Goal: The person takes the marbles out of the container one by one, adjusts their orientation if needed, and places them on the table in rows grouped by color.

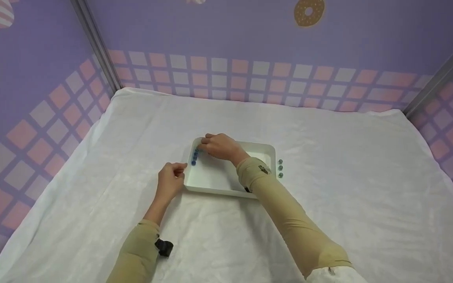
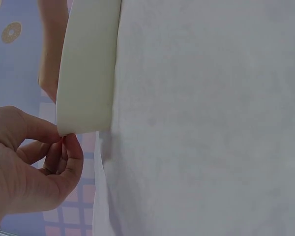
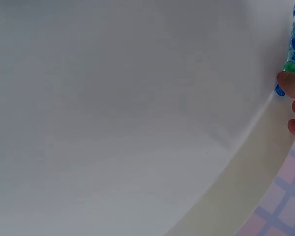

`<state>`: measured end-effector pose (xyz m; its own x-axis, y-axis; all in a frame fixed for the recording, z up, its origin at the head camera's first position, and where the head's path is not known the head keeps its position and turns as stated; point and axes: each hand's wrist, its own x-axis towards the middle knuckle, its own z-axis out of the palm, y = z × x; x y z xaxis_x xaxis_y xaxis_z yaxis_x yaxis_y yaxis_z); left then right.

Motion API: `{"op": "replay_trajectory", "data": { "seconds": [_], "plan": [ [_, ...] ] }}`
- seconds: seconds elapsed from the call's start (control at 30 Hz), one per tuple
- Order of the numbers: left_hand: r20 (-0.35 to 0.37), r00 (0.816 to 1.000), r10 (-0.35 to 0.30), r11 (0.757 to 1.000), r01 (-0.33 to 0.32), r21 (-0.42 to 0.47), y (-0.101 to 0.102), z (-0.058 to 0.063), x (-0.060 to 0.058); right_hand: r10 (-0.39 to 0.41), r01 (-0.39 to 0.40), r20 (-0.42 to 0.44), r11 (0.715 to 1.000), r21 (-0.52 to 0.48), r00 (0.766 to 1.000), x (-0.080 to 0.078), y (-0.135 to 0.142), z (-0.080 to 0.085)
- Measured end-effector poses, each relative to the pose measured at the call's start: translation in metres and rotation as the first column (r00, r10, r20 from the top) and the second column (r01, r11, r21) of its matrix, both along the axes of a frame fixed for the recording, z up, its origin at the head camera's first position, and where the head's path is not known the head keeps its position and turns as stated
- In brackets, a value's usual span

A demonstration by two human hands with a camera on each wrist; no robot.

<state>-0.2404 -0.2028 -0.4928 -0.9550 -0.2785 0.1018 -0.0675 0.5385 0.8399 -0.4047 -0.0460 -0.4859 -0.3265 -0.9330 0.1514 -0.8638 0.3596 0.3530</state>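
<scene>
A shallow white tray (image 1: 214, 179) lies on the cloth. My left hand (image 1: 170, 181) pinches its left rim; in the left wrist view, thumb and fingertips (image 2: 73, 147) meet at the end of the tray wall (image 2: 88, 69). My right hand (image 1: 221, 147) reaches over the tray into its far left corner. There its thumb (image 3: 291, 83) is on a blue marble (image 3: 280, 90), with the other fingers partly out of frame. Several blue marbles (image 1: 194, 162) and a green marble (image 3: 290, 66) line up along the left wall inside the tray.
Three clear greenish marbles (image 1: 280, 168) stand in a short line on the cloth, just right of the tray. White cloth (image 1: 360, 188) covers the table. Purple checked walls (image 1: 250, 39) rise behind and at both sides.
</scene>
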Motion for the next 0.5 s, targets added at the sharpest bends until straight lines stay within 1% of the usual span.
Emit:
{"op": "replay_trajectory", "data": {
  "seconds": [0.2,0.27,0.5],
  "plan": [
    [-0.014,1.0,-0.011,0.999,0.011,-0.033,0.0003,-0.0012,0.0004,-0.007,0.008,0.007,0.999,-0.037,1.0,0.0001,0.0006,-0.0036],
    [-0.013,1.0,-0.013,0.999,0.012,-0.032,-0.0001,-0.0007,0.0006,-0.008,0.008,0.011,0.999,-0.042,1.0,0.0,0.0005,-0.0045],
    [0.001,1.0,-0.014,1.0,0.014,-0.019,-0.001,0.0,0.0007,-0.038,0.038,0.012,0.999,-0.017,0.999,-0.0009,0.0003,-0.0067]
  ]
}}
